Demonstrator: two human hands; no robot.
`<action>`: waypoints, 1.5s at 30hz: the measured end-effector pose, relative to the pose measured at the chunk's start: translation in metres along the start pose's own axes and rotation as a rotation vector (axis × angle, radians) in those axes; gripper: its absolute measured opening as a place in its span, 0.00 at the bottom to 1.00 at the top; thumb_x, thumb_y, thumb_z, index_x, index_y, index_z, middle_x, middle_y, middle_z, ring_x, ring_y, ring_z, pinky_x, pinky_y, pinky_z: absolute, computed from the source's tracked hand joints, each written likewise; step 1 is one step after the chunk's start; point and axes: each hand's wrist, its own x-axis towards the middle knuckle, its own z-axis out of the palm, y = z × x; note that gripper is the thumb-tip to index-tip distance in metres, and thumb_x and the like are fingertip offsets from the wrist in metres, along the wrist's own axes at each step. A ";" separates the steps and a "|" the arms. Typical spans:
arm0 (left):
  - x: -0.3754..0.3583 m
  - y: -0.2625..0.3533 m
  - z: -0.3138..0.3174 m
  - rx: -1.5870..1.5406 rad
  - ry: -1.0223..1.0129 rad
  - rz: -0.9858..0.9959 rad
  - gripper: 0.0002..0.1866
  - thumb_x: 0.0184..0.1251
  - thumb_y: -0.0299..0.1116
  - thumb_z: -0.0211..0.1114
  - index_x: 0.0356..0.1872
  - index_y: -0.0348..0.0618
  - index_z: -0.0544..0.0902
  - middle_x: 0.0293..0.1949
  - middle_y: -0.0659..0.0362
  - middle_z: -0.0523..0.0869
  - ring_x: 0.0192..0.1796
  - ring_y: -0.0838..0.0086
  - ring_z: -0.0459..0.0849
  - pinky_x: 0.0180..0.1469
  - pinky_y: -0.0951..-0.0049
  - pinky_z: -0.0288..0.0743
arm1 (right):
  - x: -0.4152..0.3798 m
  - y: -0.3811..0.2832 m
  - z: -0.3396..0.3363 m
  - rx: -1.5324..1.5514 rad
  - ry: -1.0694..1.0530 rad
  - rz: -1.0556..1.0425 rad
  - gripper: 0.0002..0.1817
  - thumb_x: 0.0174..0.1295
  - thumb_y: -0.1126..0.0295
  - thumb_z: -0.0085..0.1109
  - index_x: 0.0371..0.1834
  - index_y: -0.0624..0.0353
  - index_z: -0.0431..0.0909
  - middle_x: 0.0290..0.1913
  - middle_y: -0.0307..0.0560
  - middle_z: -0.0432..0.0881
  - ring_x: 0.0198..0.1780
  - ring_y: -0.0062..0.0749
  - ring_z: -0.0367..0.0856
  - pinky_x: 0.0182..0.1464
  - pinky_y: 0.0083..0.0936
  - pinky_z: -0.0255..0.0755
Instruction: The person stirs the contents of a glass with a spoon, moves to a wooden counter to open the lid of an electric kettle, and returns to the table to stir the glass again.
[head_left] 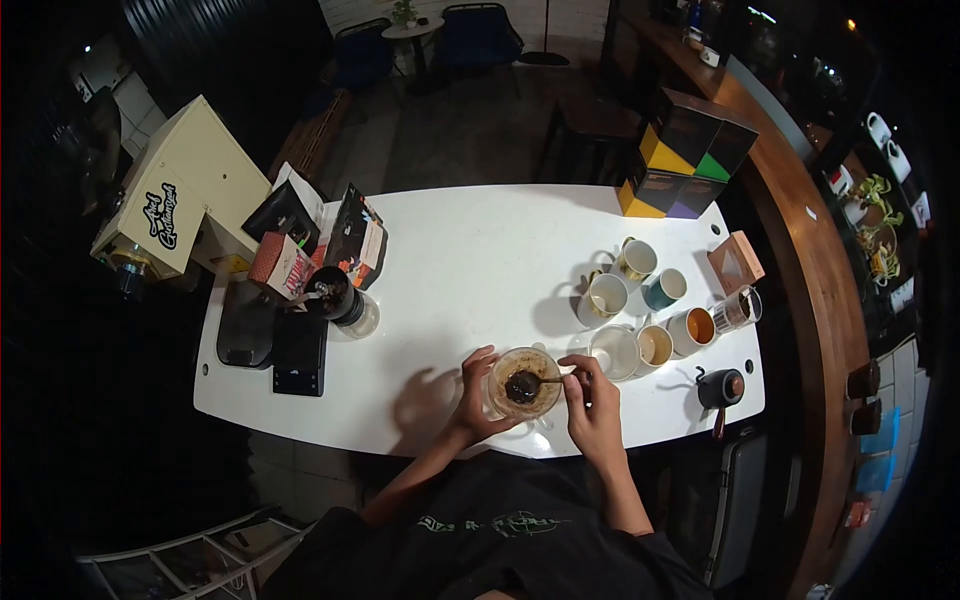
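Observation:
Near the table's front edge stands a round coffee dripper [502, 372] with a clear rim. Its inner wall is stained brown and wet dark coffee grounds [521, 388] sit at the bottom. My left hand [472, 408] curves round its left side, fingers at the back and thumb in front. In my right hand [594, 412] is a thin spoon [551, 380], pinched by the handle, its tip down in the grounds. Clear glass shows below the dripper, mostly hidden. Just right of my right hand are a glass server [613, 350] and a cup [655, 346].
More cups [605, 297] and a small black kettle [720, 388] stand on the right of the white table [460, 250]. At left are coffee bags [362, 240], a hand grinder [340, 298] and a black scale [299, 354]. Stacked boxes [685, 155] occupy the back right corner.

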 end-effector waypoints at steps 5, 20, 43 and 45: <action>-0.028 -0.020 -0.016 0.059 0.011 0.026 0.53 0.48 0.38 0.88 0.73 0.42 0.61 0.72 0.45 0.63 0.75 0.51 0.66 0.73 0.51 0.70 | -0.001 0.006 0.004 -0.005 0.071 -0.011 0.16 0.79 0.71 0.53 0.67 0.61 0.74 0.27 0.41 0.69 0.28 0.23 0.67 0.34 0.24 0.64; -0.037 0.022 -0.041 -0.209 0.202 -0.317 0.15 0.62 0.11 0.46 0.34 0.35 0.82 0.30 0.56 0.85 0.33 0.73 0.86 0.41 0.73 0.79 | -0.004 0.022 -0.001 0.102 0.032 0.147 0.19 0.83 0.61 0.50 0.69 0.59 0.72 0.25 0.43 0.75 0.27 0.25 0.69 0.34 0.28 0.64; 0.015 0.132 -0.069 -0.482 -0.270 0.014 0.14 0.55 0.11 0.57 0.36 0.39 0.86 0.29 0.57 0.87 0.31 0.66 0.86 0.36 0.69 0.80 | -0.030 -0.016 -0.011 -0.171 0.299 -0.422 0.06 0.67 0.81 0.60 0.32 0.63 0.76 0.22 0.45 0.76 0.17 0.35 0.71 0.23 0.29 0.63; 0.022 0.139 -0.061 -0.471 -0.270 0.043 0.12 0.59 0.13 0.61 0.39 0.38 0.87 0.30 0.57 0.87 0.33 0.67 0.87 0.38 0.69 0.80 | -0.032 -0.019 -0.006 -0.164 0.284 -0.428 0.08 0.67 0.79 0.61 0.29 0.63 0.75 0.21 0.45 0.75 0.17 0.37 0.71 0.23 0.28 0.64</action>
